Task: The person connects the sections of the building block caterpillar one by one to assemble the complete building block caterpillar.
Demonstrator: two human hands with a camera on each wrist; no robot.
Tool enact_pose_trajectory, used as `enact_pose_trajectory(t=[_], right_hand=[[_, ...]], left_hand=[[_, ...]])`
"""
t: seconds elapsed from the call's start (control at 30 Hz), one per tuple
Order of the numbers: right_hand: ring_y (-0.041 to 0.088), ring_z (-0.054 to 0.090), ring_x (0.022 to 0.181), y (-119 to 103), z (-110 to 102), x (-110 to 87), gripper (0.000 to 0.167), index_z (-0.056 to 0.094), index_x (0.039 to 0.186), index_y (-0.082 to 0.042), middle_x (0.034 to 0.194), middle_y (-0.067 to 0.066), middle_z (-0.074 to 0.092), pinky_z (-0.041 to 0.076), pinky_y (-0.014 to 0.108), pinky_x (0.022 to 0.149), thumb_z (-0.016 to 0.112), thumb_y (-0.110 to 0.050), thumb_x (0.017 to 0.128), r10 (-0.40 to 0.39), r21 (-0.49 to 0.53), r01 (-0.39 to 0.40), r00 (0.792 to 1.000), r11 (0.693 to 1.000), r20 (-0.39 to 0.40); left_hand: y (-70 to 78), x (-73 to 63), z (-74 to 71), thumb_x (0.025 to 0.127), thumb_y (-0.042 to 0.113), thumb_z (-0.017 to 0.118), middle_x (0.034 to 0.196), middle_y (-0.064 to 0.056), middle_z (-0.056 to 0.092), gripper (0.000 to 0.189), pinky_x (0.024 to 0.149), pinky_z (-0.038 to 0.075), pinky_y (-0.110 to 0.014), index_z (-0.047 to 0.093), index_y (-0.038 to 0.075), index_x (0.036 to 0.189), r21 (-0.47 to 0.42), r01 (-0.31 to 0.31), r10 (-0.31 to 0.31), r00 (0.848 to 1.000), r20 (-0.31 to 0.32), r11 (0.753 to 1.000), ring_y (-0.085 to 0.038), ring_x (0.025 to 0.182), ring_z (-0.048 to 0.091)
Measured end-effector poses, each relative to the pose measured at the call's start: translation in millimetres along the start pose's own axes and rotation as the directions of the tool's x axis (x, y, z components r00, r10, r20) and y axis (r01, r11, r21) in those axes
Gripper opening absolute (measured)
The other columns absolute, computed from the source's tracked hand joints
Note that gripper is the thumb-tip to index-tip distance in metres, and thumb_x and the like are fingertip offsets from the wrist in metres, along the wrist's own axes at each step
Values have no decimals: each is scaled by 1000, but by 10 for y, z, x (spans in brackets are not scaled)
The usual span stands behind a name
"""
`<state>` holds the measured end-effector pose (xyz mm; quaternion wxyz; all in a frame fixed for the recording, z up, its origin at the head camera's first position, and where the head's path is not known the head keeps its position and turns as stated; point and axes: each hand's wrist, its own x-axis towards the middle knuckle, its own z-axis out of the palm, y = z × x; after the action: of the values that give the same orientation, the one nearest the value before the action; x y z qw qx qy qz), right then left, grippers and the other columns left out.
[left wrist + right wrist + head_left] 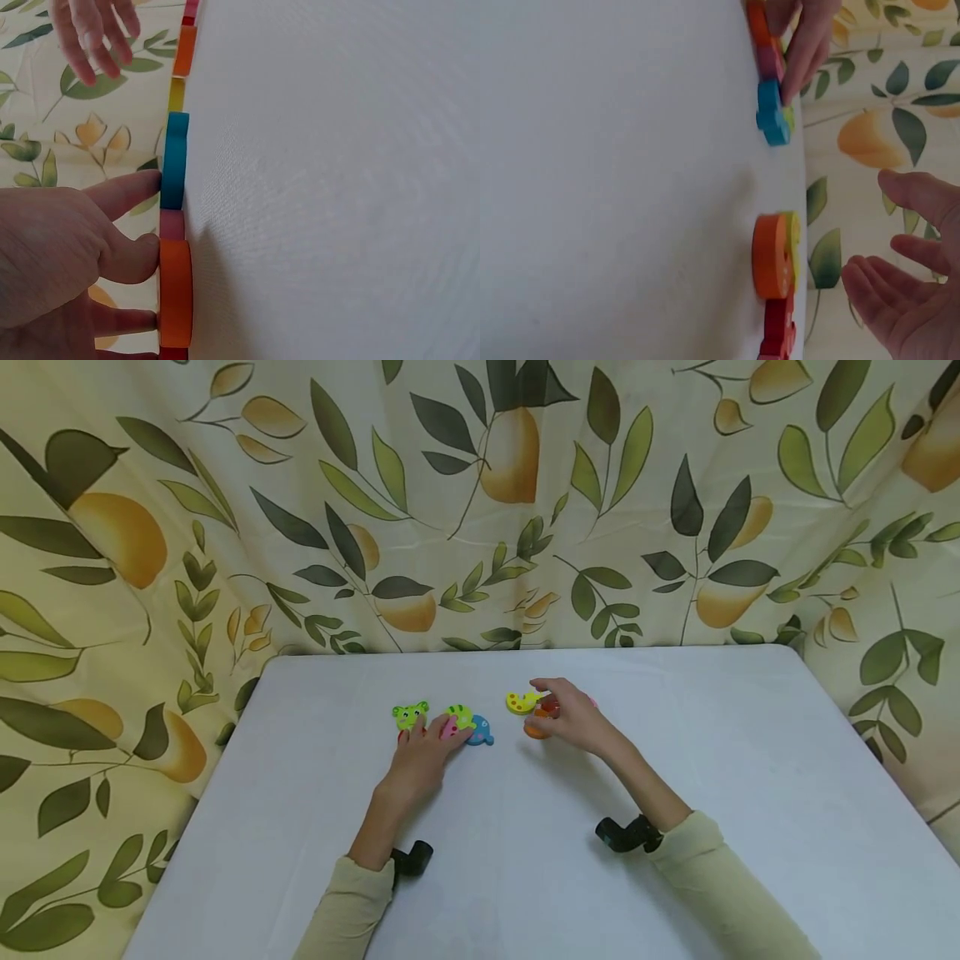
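My left hand rests its fingertips on a cluster of flat, colourful toy pieces. These include a green animal-face piece, a green striped piece, a pink piece, a blue piece and an orange piece. In the left wrist view, the fingers reach out onto the blue and orange pieces. My right hand hovers with loosely bent fingers above a second cluster, holding nothing. Below it lie a yellow spotted curved piece, an orange piece and a red piece, partly hidden in the head view.
The pieces lie on a white-covered table. A leaf-and-fruit patterned curtain hangs behind and at both sides. Black wrist-worn devices stick out from both forearms over the tabletop.
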<state>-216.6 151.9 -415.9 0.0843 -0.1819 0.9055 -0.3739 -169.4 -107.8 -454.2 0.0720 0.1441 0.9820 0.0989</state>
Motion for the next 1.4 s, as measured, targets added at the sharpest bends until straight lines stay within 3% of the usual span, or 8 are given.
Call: enact_pose_trajectory(t=[0.27,0.43,0.53,0.67,0.73,0.8,0.93,1.4], right_hand=[[42,51,126,142,-60,120,52,41,142,3,144,27,42,50,50,99,56,-4,92,-7,-13,8,998,1000,65],[40,51,128,275,-80,194,50,39,143,3,146,25,42,51,48,99,43,3,94,49,16,-50,995,999,83],[37,55,119,326,-118,228,49,39,145,0,144,25,46,58,37,79,42,0,96,108,50,-113,990,992,90],[36,54,110,368,-163,256,50,38,146,-3,141,26,48,48,29,54,43,-2,96,141,76,-149,984,986,108],[36,54,117,383,-174,266,50,38,146,-3,142,25,48,54,31,61,45,-4,97,138,71,-146,985,987,108],[38,52,126,394,-179,274,49,38,146,-2,145,24,46,58,38,78,45,-5,98,125,65,-133,987,989,104],[38,48,132,399,-166,285,48,39,145,-2,147,22,44,49,49,101,48,-9,99,119,64,-125,989,990,92],[40,49,129,237,-4,398,53,42,142,3,143,24,47,49,49,102,58,-11,93,96,15,-99,987,995,130]], left_hand=[[18,2,-1,94,1,56,155,-9,35,63,112,29,-65,45,37,144,-5,10,-10,1000,9,1000,-46,145,23],[21,0,7,93,0,55,155,-9,35,63,112,30,-65,46,37,144,-1,6,-6,1000,11,1000,-46,145,23],[13,-2,10,93,-1,55,154,-10,35,64,111,31,-65,46,37,143,9,-3,3,1000,3,1000,-47,144,24],[8,-4,7,92,-3,55,154,-11,35,64,111,31,-65,47,36,143,12,-12,12,1000,-3,1000,-48,144,25],[5,-3,7,92,-3,54,154,-11,35,64,111,31,-65,47,36,143,13,-11,11,1000,-2,1000,-48,144,25],[1,-2,7,92,-3,55,154,-11,35,65,111,31,-65,46,36,143,13,-9,9,1000,-1,1000,-48,144,25],[-1,-4,9,92,-2,55,154,-11,35,65,111,31,-65,46,36,143,18,-4,4,1000,-1,1000,-47,144,25],[-10,-2,8,93,0,56,154,-11,36,63,110,33,-65,46,36,144,35,-12,12,1000,-6,999,-48,144,26]])
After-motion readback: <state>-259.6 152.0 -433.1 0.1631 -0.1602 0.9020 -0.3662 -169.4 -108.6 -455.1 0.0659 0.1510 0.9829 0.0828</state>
